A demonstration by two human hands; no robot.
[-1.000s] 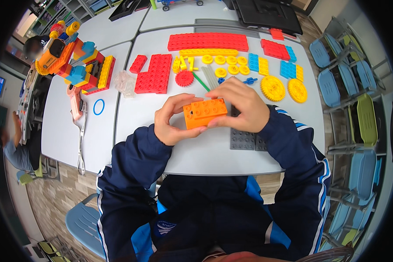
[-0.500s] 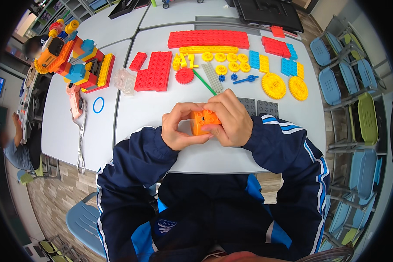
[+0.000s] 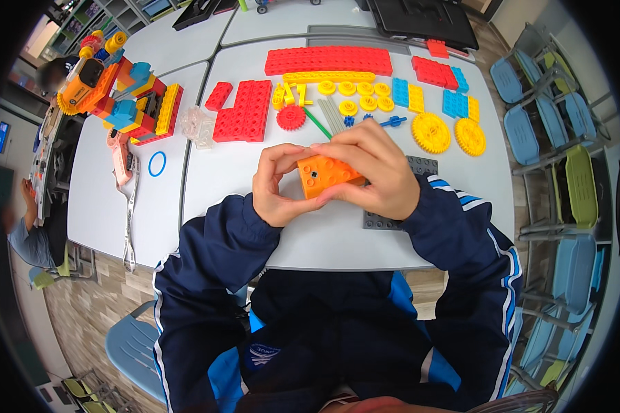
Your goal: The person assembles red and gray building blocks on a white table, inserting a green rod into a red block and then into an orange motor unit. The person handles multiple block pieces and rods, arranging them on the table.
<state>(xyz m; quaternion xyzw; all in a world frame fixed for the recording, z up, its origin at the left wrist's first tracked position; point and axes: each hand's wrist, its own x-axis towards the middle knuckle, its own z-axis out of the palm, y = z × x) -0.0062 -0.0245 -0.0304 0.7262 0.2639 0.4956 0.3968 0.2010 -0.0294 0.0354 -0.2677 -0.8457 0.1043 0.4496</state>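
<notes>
Both my hands grip an orange studded block [image 3: 327, 173] with a small dark hole in its top, raised over the near part of the table. My left hand [image 3: 273, 189] pinches its left end, the thumb along the front edge. Across its right end and far side bend the fingers of my right hand [image 3: 384, 172], which hide part of it. Dark grey studded plates [image 3: 421, 165] show around my right wrist. Beyond my hands lie a red gear [image 3: 291, 118], grey rods [image 3: 329, 115], a green rod [image 3: 317, 122] and a blue axle [image 3: 395, 121].
Red bricks [image 3: 243, 113], small yellow wheels [image 3: 348, 107], two large yellow gears [image 3: 431, 133] and a yellow beam [image 3: 331, 77] lie farther off. A built brick model [image 3: 127, 103] stands at left, near a lanyard [image 3: 127, 220] and blue ring [image 3: 157, 164]. Another person [image 3: 31, 237] sits far left.
The orange block has turned so its studded top shows more. My right hand has shifted right and forward over it. A dark grey plate now shows below my right wrist.
</notes>
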